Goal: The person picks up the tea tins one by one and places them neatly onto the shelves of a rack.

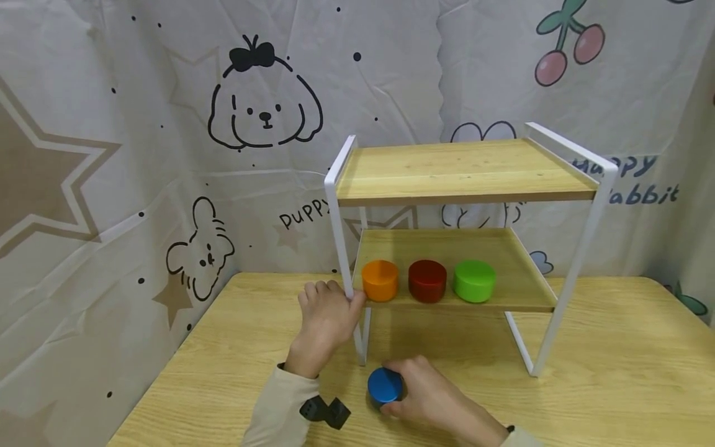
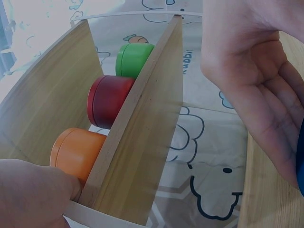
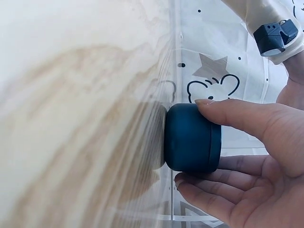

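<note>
My right hand (image 1: 427, 394) pinches a round blue tin (image 1: 385, 385) between thumb and fingers, in front of the rack. In the right wrist view the blue tin (image 3: 192, 137) stands upright at the tabletop, thumb on one side and fingers on the other. My left hand (image 1: 329, 316) grips the left white post of a two-tier rack (image 1: 469, 171), its thumb by the lower shelf's front corner. Beside that thumb, an orange tin (image 1: 380, 281), a dark red tin (image 1: 427, 282) and a green tin (image 1: 474, 282) form a row along the lower shelf's front edge.
The rack's white legs (image 1: 544, 347) stand on a light wooden table (image 1: 625, 366). Behind it hangs a printed cloth (image 1: 391, 74) with cartoon drawings. Over the tins spans the upper wooden board. A small black device (image 1: 325, 411) sits on the left sleeve.
</note>
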Tool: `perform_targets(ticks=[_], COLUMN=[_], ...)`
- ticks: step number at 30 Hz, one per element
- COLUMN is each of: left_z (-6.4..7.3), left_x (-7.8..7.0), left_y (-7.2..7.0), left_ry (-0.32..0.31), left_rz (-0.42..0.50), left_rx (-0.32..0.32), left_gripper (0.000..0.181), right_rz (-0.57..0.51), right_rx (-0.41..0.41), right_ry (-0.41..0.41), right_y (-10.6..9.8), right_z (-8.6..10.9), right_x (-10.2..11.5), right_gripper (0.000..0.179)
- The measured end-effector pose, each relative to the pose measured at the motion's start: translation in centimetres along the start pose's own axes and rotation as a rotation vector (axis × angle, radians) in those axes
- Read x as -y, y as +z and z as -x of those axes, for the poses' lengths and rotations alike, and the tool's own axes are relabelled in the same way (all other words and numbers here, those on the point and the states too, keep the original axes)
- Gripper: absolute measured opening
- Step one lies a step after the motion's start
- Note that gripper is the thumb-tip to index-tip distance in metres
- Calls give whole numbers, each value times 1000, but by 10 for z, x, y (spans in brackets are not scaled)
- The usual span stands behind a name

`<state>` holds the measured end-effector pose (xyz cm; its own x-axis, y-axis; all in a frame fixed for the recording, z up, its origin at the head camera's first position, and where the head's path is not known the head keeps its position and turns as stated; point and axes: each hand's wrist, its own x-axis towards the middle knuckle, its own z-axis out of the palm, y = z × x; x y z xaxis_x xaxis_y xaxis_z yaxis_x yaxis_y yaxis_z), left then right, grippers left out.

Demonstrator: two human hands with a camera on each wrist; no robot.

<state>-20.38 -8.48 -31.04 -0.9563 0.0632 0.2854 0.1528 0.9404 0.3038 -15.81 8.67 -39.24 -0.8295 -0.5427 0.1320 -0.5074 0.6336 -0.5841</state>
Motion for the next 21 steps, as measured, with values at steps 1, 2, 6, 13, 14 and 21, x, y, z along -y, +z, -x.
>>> perform_targets(ticks=[1,2,6,13,14,21], left_z=[0,-1,-1,-1,-1,-2], left_x=[0,0,0,0,0,0], left_y=[0,0,0,-1,-1,-1], left_ry=[-2,-2,-5,2,1,-6], left_rz=[1,1,0,7,11,9], left_rx=[2,2,-1,-7,-6,9], left_gripper=[44,44,44,43,43,42], right_rz=[-2,0,10,2,2,13], right_rx=[-2,-8,-24,-14,-16,-11], right_ry=[3,3,6,1,-2,-12], right_y=[0,0,0,-3,-4,-9], right_z=[0,0,0,1,1,3], right_x=[0,0,0,2,2,4], right_gripper=[57,57,56,55,54,53])
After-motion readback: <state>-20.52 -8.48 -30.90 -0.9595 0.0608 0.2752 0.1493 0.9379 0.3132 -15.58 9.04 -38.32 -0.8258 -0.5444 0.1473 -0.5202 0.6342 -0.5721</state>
